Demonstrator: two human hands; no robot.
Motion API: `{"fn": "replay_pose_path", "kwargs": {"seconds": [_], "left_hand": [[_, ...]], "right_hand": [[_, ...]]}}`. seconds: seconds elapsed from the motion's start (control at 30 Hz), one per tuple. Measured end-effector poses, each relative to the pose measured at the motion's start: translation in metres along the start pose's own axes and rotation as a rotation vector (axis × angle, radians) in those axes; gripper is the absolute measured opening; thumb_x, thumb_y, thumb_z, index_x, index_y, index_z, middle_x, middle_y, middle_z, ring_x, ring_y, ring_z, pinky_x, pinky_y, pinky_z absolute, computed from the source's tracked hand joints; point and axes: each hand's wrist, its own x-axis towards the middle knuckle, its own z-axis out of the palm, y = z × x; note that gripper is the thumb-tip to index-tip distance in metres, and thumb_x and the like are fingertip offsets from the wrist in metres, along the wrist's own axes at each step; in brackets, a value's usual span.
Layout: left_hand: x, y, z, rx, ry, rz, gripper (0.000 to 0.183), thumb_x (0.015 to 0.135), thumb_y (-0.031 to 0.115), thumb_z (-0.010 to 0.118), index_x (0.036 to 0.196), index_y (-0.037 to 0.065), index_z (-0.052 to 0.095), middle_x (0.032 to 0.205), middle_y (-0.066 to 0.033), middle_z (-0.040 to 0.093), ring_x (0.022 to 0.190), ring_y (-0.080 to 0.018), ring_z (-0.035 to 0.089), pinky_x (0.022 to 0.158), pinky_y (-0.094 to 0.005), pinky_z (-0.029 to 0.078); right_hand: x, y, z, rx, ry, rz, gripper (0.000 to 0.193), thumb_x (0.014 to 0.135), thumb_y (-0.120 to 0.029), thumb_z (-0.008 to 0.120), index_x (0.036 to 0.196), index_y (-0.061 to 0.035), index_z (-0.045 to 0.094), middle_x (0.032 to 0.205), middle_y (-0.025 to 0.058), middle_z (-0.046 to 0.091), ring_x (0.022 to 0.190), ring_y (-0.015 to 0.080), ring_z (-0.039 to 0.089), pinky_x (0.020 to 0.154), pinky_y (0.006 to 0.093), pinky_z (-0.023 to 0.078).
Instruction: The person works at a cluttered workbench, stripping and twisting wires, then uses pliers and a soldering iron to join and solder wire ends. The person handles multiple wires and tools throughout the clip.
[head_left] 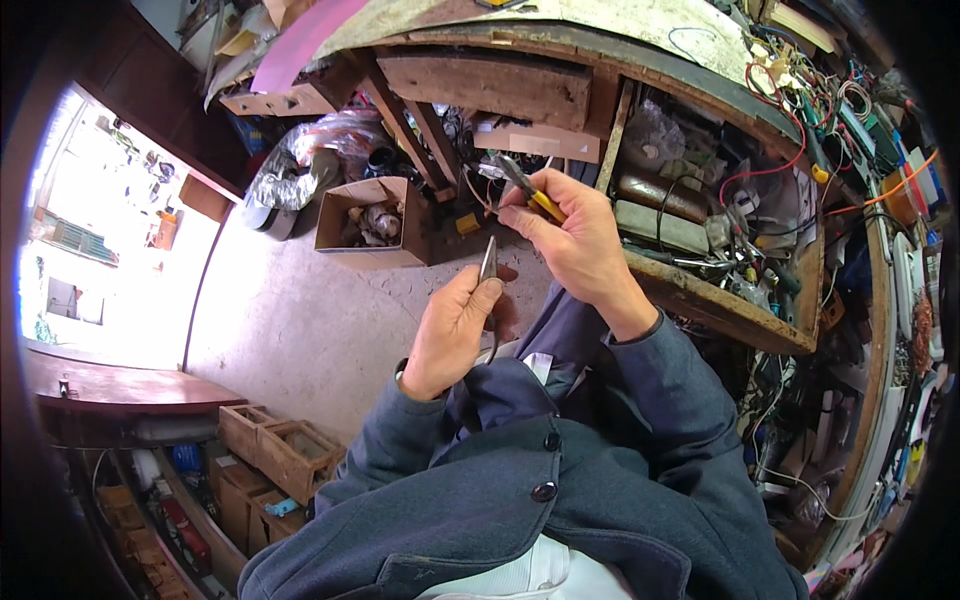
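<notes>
In front of my lap, my left hand (450,330) is closed around a pair of scissors (488,262), their grey pointed blades upward and a dark curved handle showing below the fingers. Higher and to the right, my right hand (575,235) grips what look like yellow-handled pliers (546,204), whose dark metal head points up and left. A thin brownish wire (480,198) runs by the right fingertips; whether they pinch it is hard to make out. The two tools are apart.
A worn workbench (460,35) spans the far side. An open drawer (720,300) full of tools and parts juts out at right. On the concrete floor stands a cardboard box (370,255); wooden crates (275,440) sit at lower left. Tangled wires (790,95) cover the bench's right end.
</notes>
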Motion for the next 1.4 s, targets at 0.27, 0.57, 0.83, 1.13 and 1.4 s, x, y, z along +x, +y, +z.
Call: {"fn": "replay_pose_path", "kwargs": {"seconds": [0.27, 0.57, 0.83, 1.13, 1.4], "left_hand": [[0.008, 0.026, 0.007, -0.09, 0.256, 0.269, 0.027, 0.104, 0.009, 0.065, 0.127, -0.004, 0.062, 0.081, -0.0028, 0.066, 0.052, -0.0064, 0.055, 0.049, -0.0238, 0.049], [0.022, 0.019, -0.004, 0.112, 0.224, 0.297, 0.016, 0.102, 0.001, 0.064, 0.117, -0.001, 0.07, 0.085, -0.0014, 0.071, 0.055, -0.0024, 0.055, 0.049, -0.019, 0.042], [0.016, 0.022, -0.011, 0.158, 0.131, 0.24, 0.016, 0.101, 0.001, 0.064, 0.115, -0.005, 0.068, 0.094, -0.0115, 0.073, 0.054, -0.0053, 0.055, 0.049, -0.0228, 0.048], [0.015, 0.028, -0.014, -0.243, 0.059, 0.066, 0.019, 0.102, 0.009, 0.066, 0.114, -0.006, 0.064, 0.094, -0.0154, 0.073, 0.048, -0.0094, 0.055, 0.047, -0.0282, 0.053], [0.014, 0.028, -0.002, -0.092, 0.161, 0.129, 0.014, 0.102, 0.003, 0.06, 0.112, -0.005, 0.066, 0.086, -0.0114, 0.07, 0.047, -0.0088, 0.054, 0.045, -0.0263, 0.05]], "right_hand": [[-0.003, 0.002, -0.005, -0.058, -0.079, -0.08, 0.011, 0.093, -0.003, 0.075, 0.102, 0.0012, 0.069, 0.084, 0.0025, 0.069, 0.078, 0.0069, 0.06, 0.071, 0.0254, 0.051], [-0.008, -0.018, -0.007, -0.273, -0.123, -0.279, 0.014, 0.089, -0.003, 0.074, 0.1, 0.0033, 0.067, 0.083, 0.0185, 0.069, 0.073, 0.0279, 0.069, 0.066, 0.0356, 0.053], [-0.008, -0.023, -0.013, -0.396, -0.232, -0.325, 0.017, 0.085, -0.005, 0.076, 0.096, 0.0022, 0.066, 0.082, 0.0189, 0.066, 0.077, 0.0374, 0.066, 0.068, 0.042, 0.052], [-0.011, -0.015, -0.005, -0.323, 0.039, -0.331, 0.018, 0.085, -0.004, 0.08, 0.096, 0.001, 0.067, 0.086, 0.0144, 0.067, 0.075, 0.0298, 0.066, 0.069, 0.0367, 0.053], [-0.022, -0.013, -0.002, -0.522, -0.103, -0.443, 0.018, 0.078, -0.006, 0.074, 0.096, -0.0028, 0.071, 0.084, 0.0142, 0.065, 0.076, 0.035, 0.068, 0.066, 0.0421, 0.055]]}}
